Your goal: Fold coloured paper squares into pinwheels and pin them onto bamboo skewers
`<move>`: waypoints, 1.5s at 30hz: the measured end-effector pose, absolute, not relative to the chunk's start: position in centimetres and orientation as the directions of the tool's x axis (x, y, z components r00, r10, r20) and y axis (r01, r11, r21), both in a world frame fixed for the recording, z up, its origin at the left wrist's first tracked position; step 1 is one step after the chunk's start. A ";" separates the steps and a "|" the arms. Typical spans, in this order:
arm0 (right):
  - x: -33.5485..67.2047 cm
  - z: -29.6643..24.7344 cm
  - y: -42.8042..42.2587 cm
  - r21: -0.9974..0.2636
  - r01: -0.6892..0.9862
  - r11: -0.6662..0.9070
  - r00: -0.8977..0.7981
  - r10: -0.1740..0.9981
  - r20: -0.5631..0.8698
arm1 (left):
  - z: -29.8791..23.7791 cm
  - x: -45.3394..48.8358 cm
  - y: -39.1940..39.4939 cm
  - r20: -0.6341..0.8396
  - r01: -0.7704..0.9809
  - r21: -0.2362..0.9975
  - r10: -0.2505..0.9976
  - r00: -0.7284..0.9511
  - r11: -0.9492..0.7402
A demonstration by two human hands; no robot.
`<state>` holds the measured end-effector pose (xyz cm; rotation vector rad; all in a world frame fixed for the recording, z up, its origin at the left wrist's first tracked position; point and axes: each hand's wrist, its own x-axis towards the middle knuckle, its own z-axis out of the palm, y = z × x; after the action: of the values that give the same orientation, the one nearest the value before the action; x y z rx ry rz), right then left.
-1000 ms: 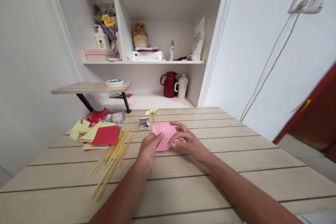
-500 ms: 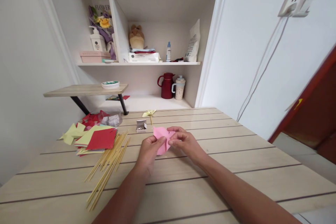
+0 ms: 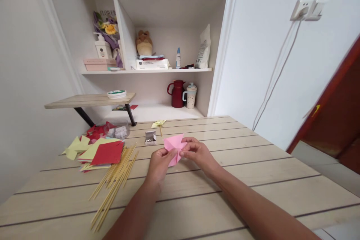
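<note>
Position of the pink paper piece (image 3: 173,142)?

It is sitting between both hands, over the slatted table (image 3: 239,198), right of the bamboo sticks (image 3: 115,183) and nearer than the small open box (image 3: 150,140). A yellow paper pinwheel (image 3: 159,123) is lying farther off.

Finger condition?

The left hand (image 3: 159,163) is clamping the paper, thumb on top; its fingers beneath are mostly hiding. The right hand (image 3: 200,154) is pinching the right side, thumb and forefinger close together.

Handling assessment?

Judging by eye, the sheet is looking light, thin and pliant, creasing easily and risking tears under hard pulling. Gathered folds near the middle are offering the best hold, pinching gently.
</note>
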<state>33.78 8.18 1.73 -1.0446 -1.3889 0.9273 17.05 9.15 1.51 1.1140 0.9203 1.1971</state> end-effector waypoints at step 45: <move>34.0 3.2 7.7 -0.941 -0.297 0.161 0.194 0.975 0.106 | 1.5 16.8 10.1 0.390 -0.025 0.919 0.917 -0.087 -0.394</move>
<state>34.05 7.74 3.25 -0.9597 -0.9141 1.1175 16.76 10.10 1.54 1.4277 1.0188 1.5836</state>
